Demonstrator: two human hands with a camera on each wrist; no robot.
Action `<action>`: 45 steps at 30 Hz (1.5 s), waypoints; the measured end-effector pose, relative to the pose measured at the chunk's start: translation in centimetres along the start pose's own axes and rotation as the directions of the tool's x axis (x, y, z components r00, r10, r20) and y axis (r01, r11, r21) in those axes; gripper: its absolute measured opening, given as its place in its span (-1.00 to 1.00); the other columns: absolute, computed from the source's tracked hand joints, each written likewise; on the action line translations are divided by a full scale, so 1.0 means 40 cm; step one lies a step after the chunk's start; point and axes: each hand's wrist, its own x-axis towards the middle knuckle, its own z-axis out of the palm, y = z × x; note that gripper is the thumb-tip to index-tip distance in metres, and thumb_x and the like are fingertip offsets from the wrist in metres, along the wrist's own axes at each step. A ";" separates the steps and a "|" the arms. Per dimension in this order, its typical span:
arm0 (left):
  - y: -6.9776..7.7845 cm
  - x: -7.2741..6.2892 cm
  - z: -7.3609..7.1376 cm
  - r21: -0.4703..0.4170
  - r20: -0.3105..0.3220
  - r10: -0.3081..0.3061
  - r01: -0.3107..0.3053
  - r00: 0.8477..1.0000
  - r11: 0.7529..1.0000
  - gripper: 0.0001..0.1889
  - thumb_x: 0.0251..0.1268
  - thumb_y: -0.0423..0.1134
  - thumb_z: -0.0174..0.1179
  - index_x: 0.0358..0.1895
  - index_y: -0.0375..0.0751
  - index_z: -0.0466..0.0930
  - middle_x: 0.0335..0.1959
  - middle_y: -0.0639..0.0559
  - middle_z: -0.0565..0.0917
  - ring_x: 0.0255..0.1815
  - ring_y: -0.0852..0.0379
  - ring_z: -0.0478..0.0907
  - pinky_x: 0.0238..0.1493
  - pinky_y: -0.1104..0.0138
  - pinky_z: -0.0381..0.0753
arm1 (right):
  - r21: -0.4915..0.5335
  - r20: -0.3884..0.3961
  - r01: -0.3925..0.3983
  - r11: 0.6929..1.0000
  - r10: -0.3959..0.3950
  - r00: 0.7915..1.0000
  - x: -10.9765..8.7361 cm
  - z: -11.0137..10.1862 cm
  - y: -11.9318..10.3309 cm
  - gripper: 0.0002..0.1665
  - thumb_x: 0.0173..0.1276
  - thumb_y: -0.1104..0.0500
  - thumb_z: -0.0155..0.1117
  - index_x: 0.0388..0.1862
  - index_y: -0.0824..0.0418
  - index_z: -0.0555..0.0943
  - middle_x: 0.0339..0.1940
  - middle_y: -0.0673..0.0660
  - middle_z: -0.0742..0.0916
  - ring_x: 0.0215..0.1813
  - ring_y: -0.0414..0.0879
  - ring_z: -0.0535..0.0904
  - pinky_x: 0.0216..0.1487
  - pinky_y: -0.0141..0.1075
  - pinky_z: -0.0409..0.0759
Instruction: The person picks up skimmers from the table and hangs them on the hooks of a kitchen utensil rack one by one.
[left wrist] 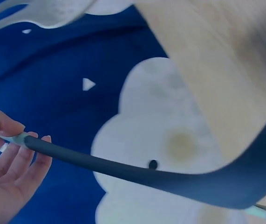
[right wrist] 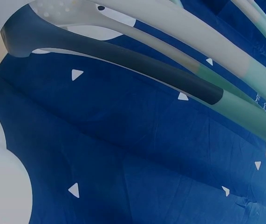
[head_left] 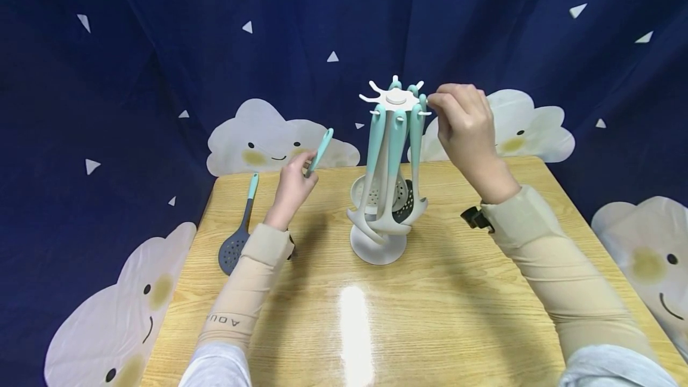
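Observation:
A white utensil rack (head_left: pixel 396 99) stands on the table, with several mint-handled kitchen utensils hanging from its hooks. My right hand (head_left: pixel 464 118) has its curled fingertips at the end of a right-side hook, by the top of a mint handle. The right wrist view shows a hanging utensil with a dark grey neck (right wrist: pixel 137 65), beside paler ones. My left hand (head_left: pixel 295 181) pinches the mint handle (head_left: pixel 322 149) of a dark grey utensil (left wrist: pixel 105 165). Its neck bends into a broad head, cut off in the left wrist view and hidden by the forearm in the head view.
A dark grey skimmer (head_left: pixel 233 249) with a mint handle lies on the wooden table (head_left: pixel 441 315), left of my left forearm. Behind the table hangs a dark blue curtain (head_left: pixel 301 5) with white triangles and smiling clouds.

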 end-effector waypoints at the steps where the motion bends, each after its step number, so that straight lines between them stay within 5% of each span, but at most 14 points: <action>1: 0.009 -0.001 -0.003 -0.005 -0.013 0.021 -0.021 1.000 1.000 -0.54 -0.02 -0.62 0.13 0.06 -0.39 0.47 -0.07 -0.25 0.57 -0.17 -0.07 0.56 -0.29 0.24 0.61 | -0.001 0.002 0.001 1.000 -0.001 1.000 0.000 0.000 0.000 -0.87 0.24 0.51 0.03 -0.37 0.40 0.53 -0.36 0.26 0.61 -0.29 0.14 0.47 -0.32 -0.10 0.34; 8: 0.074 -0.003 -0.025 -0.017 -0.091 0.144 -0.146 0.985 0.989 -0.54 0.01 -0.61 0.10 0.08 -0.36 0.47 -0.10 -0.22 0.57 -0.19 -0.02 0.56 -0.34 0.34 0.59 | 0.000 0.005 0.003 1.000 -0.003 1.000 0.002 -0.002 0.001 -0.87 0.24 0.51 0.03 -0.37 0.40 0.53 -0.36 0.26 0.61 -0.29 0.14 0.46 -0.33 -0.10 0.34; 17: 0.165 0.007 -0.052 -0.097 -0.209 0.306 -0.331 0.929 0.939 -0.56 -0.01 -0.66 0.05 0.05 -0.44 0.48 -0.15 -0.28 0.58 -0.23 -0.06 0.58 -0.36 0.30 0.61 | -0.013 0.018 -0.001 1.000 0.001 1.000 0.000 -0.006 0.002 -0.88 0.25 0.50 0.02 -0.36 0.40 0.52 -0.35 0.26 0.60 -0.29 0.14 0.46 -0.32 -0.11 0.33; 27: 0.223 0.018 -0.062 -0.092 -0.243 0.383 -0.415 0.891 0.905 -0.56 -0.01 -0.66 0.06 0.05 -0.50 0.46 -0.22 -0.28 0.59 -0.24 -0.07 0.59 -0.31 0.33 0.62 | -0.002 0.011 0.002 1.000 -0.002 1.000 0.001 -0.005 0.003 -0.87 0.25 0.51 0.02 -0.37 0.40 0.52 -0.36 0.26 0.60 -0.29 0.14 0.46 -0.33 -0.11 0.33; 45: 0.248 0.044 -0.047 -0.089 -0.224 0.395 -0.422 0.891 0.902 -0.55 -0.02 -0.65 0.04 0.06 -0.50 0.45 -0.17 -0.27 0.59 -0.24 -0.04 0.57 -0.31 0.38 0.60 | 0.009 -0.002 0.002 1.000 -0.002 1.000 0.003 0.000 0.000 -0.90 0.27 0.46 0.04 -0.38 0.39 0.52 -0.37 0.25 0.60 -0.31 0.14 0.46 -0.33 -0.10 0.32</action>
